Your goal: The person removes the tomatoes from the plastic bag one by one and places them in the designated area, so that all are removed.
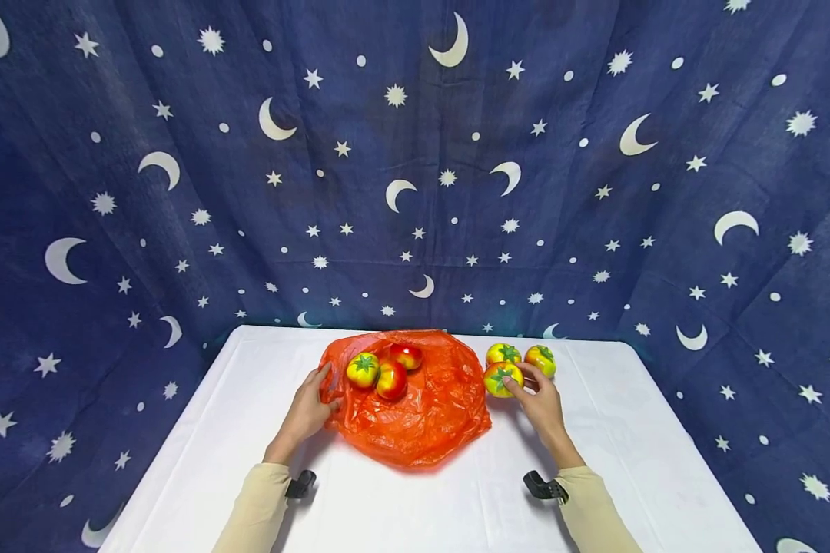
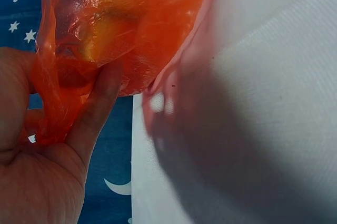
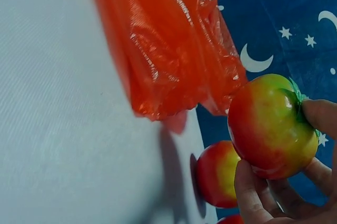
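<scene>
A thin orange-red plastic bag [image 1: 429, 418] lies spread on the table. Two tomatoes with mostly red skin [image 1: 391, 381] and a yellow one with a green leafy top [image 1: 363, 370] sit together on its left half. My left hand [image 1: 309, 408] grips the bag's left edge, the film bunched between thumb and fingers [image 2: 97, 113]. In my right hand [image 1: 542, 403], at the bag's right edge, is a yellow-red tomato [image 3: 274, 129], pinched between thumb and fingers. Behind it are two more tomatoes, one at the left [image 1: 502, 352] and one at the right [image 1: 541, 359].
A white cloth covers the table [image 1: 401, 514]. Behind and beside it hangs a dark blue curtain [image 1: 360, 215] with moons and stars. Each wrist wears a black strap mount, one at the left sleeve [image 1: 301, 485] and one at the right sleeve [image 1: 545, 486].
</scene>
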A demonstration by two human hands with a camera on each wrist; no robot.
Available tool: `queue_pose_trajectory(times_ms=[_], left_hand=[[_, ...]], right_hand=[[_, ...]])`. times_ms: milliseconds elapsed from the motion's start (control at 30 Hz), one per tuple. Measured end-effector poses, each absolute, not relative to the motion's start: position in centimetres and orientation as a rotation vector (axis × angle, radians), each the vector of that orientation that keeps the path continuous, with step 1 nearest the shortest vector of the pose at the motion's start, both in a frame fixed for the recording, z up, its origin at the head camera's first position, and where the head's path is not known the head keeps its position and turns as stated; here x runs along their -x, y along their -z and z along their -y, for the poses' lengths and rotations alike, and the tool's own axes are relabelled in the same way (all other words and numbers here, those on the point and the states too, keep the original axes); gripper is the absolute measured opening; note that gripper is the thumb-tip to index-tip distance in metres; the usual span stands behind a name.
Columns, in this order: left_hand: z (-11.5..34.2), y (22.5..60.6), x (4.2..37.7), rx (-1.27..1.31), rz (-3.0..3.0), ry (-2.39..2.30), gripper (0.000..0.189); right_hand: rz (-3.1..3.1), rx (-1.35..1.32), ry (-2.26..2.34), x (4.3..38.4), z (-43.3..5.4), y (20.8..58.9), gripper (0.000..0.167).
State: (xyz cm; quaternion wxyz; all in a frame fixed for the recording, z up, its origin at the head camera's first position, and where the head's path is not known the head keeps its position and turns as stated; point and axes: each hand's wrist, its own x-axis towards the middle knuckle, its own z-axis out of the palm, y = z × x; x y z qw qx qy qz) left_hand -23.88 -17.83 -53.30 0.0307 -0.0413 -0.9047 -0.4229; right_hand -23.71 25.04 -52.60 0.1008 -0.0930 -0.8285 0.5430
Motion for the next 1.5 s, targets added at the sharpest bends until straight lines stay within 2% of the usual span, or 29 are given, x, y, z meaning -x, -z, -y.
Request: queue_pose_trajectory(times_ms=[467,1500], left_hand=[[17.8,53.1,23.9,0.107,2.813,1.315,0.080],[17.8,53.3,23.7,0.087,2.791,1.303,0.078]], right_hand=[[2.416,0.422,-1.761,24.0,-25.7,53.6,0.054],[2.574,0.564,-1.617,25.7,-25.9,55.4,0.059]])
